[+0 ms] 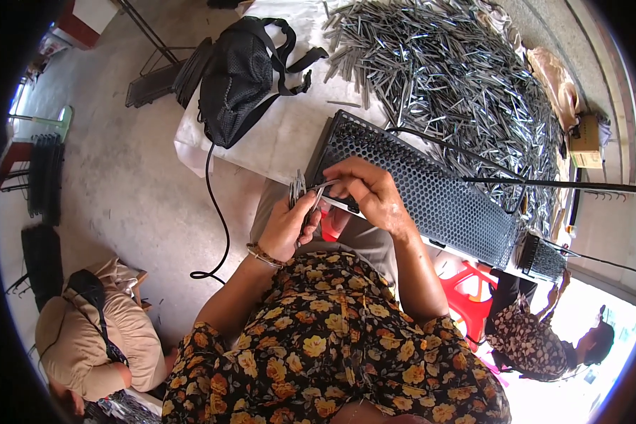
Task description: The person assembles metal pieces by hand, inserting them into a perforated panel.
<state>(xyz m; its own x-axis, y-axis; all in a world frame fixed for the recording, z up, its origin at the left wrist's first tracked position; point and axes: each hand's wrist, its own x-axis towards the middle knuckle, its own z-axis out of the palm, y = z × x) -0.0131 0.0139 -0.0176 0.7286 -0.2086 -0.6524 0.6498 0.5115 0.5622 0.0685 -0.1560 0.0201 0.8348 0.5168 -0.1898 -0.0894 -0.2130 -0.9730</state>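
Observation:
My left hand (287, 225) is closed around a small bundle of thin grey metal strips (297, 185), whose ends stick up past the fingers. Close beside it, my right hand (374, 196) pinches the end of one strip (325, 184) between thumb and forefinger. That strip reaches across to the left hand's fingertips. Both hands are in front of my body, at the near left end of a long black perforated panel (431, 194) with rows of holes. The strips' exact kind is too small to tell.
A large heap of similar strips (459, 78) covers the white table (261, 155) behind the panel. A black mesh bag (237, 78) lies at its left, with a cord (215, 198) hanging down. A red stool (466, 297) and two other people (544, 339) are nearby.

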